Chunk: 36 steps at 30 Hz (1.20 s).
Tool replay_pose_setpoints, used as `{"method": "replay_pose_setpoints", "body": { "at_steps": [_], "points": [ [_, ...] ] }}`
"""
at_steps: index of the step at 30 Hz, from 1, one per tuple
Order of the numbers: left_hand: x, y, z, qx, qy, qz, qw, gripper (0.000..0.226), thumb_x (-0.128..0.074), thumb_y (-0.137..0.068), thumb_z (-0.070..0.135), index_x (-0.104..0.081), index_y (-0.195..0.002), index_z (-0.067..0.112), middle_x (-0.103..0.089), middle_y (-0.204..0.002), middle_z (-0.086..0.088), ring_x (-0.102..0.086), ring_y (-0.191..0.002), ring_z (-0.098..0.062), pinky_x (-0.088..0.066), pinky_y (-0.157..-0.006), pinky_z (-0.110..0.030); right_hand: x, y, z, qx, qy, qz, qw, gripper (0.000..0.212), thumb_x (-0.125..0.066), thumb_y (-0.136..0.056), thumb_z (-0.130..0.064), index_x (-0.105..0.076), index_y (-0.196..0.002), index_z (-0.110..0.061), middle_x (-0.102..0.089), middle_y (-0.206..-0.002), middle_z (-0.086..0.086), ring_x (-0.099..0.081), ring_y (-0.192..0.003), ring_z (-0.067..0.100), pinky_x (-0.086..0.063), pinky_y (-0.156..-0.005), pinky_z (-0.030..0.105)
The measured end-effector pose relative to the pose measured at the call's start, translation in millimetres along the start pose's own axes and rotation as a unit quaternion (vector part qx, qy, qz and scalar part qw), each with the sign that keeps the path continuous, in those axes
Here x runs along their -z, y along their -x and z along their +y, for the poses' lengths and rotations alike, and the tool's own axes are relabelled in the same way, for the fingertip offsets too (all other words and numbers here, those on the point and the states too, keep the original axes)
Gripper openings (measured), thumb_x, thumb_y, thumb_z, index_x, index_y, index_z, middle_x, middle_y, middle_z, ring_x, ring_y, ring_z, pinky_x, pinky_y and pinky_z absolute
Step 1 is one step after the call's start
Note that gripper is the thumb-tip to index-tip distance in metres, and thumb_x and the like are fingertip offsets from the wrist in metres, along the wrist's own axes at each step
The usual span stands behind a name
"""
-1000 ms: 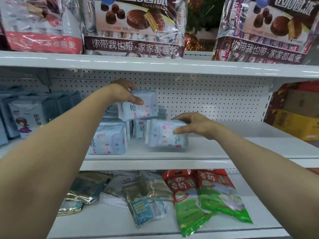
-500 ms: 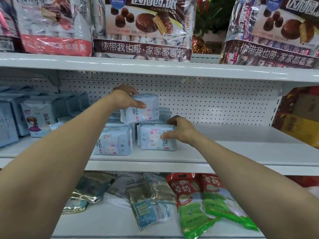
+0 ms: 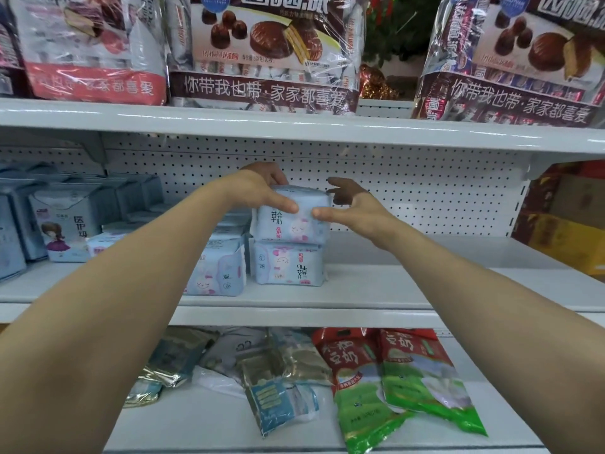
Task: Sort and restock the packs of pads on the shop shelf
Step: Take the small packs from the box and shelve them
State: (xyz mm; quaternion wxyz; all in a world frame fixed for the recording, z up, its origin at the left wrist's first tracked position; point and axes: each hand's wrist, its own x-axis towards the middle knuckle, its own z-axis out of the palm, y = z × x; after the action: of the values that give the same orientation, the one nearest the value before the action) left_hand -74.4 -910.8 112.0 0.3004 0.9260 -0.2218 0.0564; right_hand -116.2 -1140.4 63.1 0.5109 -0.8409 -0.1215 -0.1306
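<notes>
Red-and-green plastic soy-milk bags (image 3: 409, 381) marked 豆奶 lie below both hands. On the white metal shelf (image 3: 393, 290) above them, the left hand (image 3: 258, 188) grips a pale blue soft pack of pads (image 3: 294, 224) from its top. This pack sits on a second, upside-down pale blue pack (image 3: 288, 265). The right hand (image 3: 353, 208), fingers spread, touches the held pack's front with its thumb. Left of the hands a rabbit-printed blue pack (image 3: 219, 273) reads 280, and farther left grey-blue packs (image 3: 65, 224) read 医护级. The stacking looks partly done. Overhead, glossy chocolate-pie bags (image 3: 262, 44) read 你带我也带·家家都喜爱.

Pale-blue top pack (image 3: 291, 224) rests on bottom pack (image 3: 289, 268) (print upside down).
</notes>
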Motion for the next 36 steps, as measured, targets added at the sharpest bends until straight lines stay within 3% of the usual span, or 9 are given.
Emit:
{"method": "replay_pose_setpoints", "body": {
  "at_steps": [4, 6, 10, 14, 17, 22, 27, 33, 36],
  "points": [
    [-13, -3, 9, -0.026, 0.011, -0.028, 0.999, 0.057, -0.092, -0.059, 0.050, -0.061, -0.102, 0.028, -0.070, -0.108, 0.002, -0.066, -0.101, -0.018, -0.054, -0.096, -0.045, 7, 5, -8, -0.013, 0.035, -0.036, 0.999, 0.056, -0.088, -0.077, -0.023, -0.061, -0.126, -0.013, -0.069, -0.107, 0.000, -0.066, -0.089, 0.008, -0.050, -0.060, 0.011],
    [-14, -1, 10, -0.020, -0.007, -0.070, 0.997, 0.060, -0.090, -0.058, 0.055, -0.060, -0.104, 0.031, -0.070, -0.108, 0.005, -0.066, -0.103, -0.016, -0.053, -0.097, -0.044, 9, 9, -5, -0.020, 0.029, -0.049, 0.998, 0.052, -0.088, -0.077, -0.021, -0.063, -0.122, -0.010, -0.070, -0.101, 0.001, -0.066, -0.081, 0.007, -0.050, -0.059, 0.013],
    [-5, 5, 14, -0.023, -0.036, -0.127, 0.991, 0.065, -0.089, -0.056, 0.057, -0.058, -0.106, 0.030, -0.071, -0.108, 0.004, -0.066, -0.105, -0.018, -0.052, -0.098, -0.041, 6, 15, -3, -0.021, 0.027, -0.053, 0.998, 0.053, -0.089, -0.076, -0.023, -0.063, -0.122, -0.011, -0.072, -0.101, 0.002, -0.068, -0.083, 0.010, -0.055, -0.065, 0.019],
    [1, 8, 19, -0.035, -0.042, -0.092, 0.994, 0.072, -0.089, -0.047, 0.067, -0.059, -0.103, 0.031, -0.070, -0.109, 0.003, -0.063, -0.105, -0.018, -0.049, -0.100, -0.043, 5, 15, -13, -0.004, 0.020, -0.034, 0.999, 0.054, -0.089, -0.076, -0.022, -0.064, -0.122, -0.009, -0.071, -0.100, 0.002, -0.068, -0.082, 0.010, -0.054, -0.064, 0.018],
    [3, 12, 20, -0.024, -0.031, -0.082, 0.996, 0.073, -0.085, -0.050, 0.062, -0.060, -0.109, 0.028, -0.069, -0.114, 0.001, -0.061, -0.109, -0.018, -0.046, -0.105, -0.044, 6, 15, -16, -0.014, 0.015, -0.038, 0.999, 0.056, -0.088, -0.077, -0.024, -0.063, -0.124, -0.008, -0.072, -0.106, 0.006, -0.070, -0.087, 0.013, -0.056, -0.066, 0.020],
    [0, 26, 14, 0.009, -0.074, -0.143, 0.987, 0.080, -0.084, -0.054, 0.060, -0.056, -0.121, 0.024, -0.062, -0.120, 0.005, -0.058, -0.111, -0.015, -0.043, -0.106, -0.037, -1, 24, -12, -0.038, 0.040, -0.099, 0.994, 0.039, -0.087, -0.078, -0.023, -0.068, -0.109, -0.011, -0.073, -0.098, 0.002, -0.070, -0.084, 0.010, -0.058, -0.068, 0.023],
    [-19, 30, -4, 0.004, -0.134, -0.146, 0.980, 0.061, -0.090, -0.064, 0.048, -0.056, -0.110, 0.028, -0.060, -0.114, 0.006, -0.057, -0.109, -0.017, -0.049, -0.099, -0.042, -26, 30, 3, -0.039, 0.081, -0.081, 0.993, 0.046, -0.095, -0.067, -0.022, -0.067, -0.102, -0.013, -0.069, -0.098, 0.004, -0.071, -0.084, 0.017, -0.063, -0.073, 0.033],
    [-29, 38, -13, -0.002, -0.211, -0.119, 0.970, 0.069, -0.089, -0.064, 0.052, -0.051, -0.116, 0.029, -0.049, -0.115, 0.005, -0.041, -0.113, -0.016, -0.038, -0.088, -0.030, -45, 35, 9, -0.040, 0.136, -0.054, 0.988, 0.062, -0.098, -0.062, -0.027, -0.062, -0.111, -0.014, -0.066, -0.103, 0.003, -0.070, -0.090, 0.020, -0.064, -0.072, 0.038],
    [-33, 43, -17, 0.019, -0.242, -0.129, 0.961, 0.079, -0.089, -0.064, 0.052, -0.047, -0.127, 0.027, -0.043, -0.122, 0.001, -0.035, -0.115, -0.017, -0.040, -0.099, -0.034, -51, 38, 9, -0.039, 0.164, -0.056, 0.984, 0.065, -0.097, -0.063, -0.028, -0.059, -0.114, -0.013, -0.060, -0.108, -0.001, -0.068, -0.093, 0.020, -0.064, -0.073, 0.039]
  ]
}}
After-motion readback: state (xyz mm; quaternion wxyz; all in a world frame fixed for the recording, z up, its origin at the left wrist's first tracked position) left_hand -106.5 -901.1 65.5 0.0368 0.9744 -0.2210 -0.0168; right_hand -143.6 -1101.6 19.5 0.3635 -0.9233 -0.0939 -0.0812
